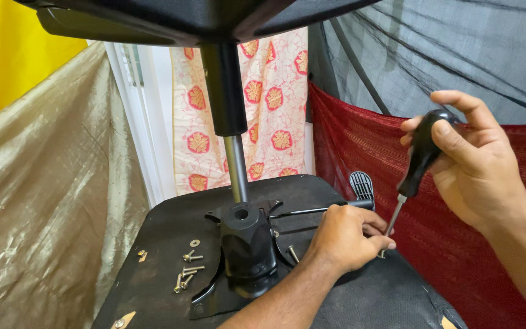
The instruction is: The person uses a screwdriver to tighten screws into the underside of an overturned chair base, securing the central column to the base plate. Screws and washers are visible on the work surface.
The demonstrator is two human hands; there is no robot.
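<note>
the screwdriver [414, 170] stands tilted over the right edge of the upturned black chair seat underside [171, 228], its black handle uppermost and its metal shaft running down to the tip beside the left fingers. the right hand [473, 158] is closed around the handle, thumb laid over its rounded top. the left hand [342, 237] rests on the seat underside, fingers curled near the shaft tip; whether they pinch a screw cannot be told. just left of this hand sits the black mounting plate [245, 256], with the gas lift column [234, 146] rising from its hub. a black lever [360, 189] projects toward the right. loose screws [189, 271] lie on the seat underside left of the plate. red cloth [397, 146] hangs behind.
</note>
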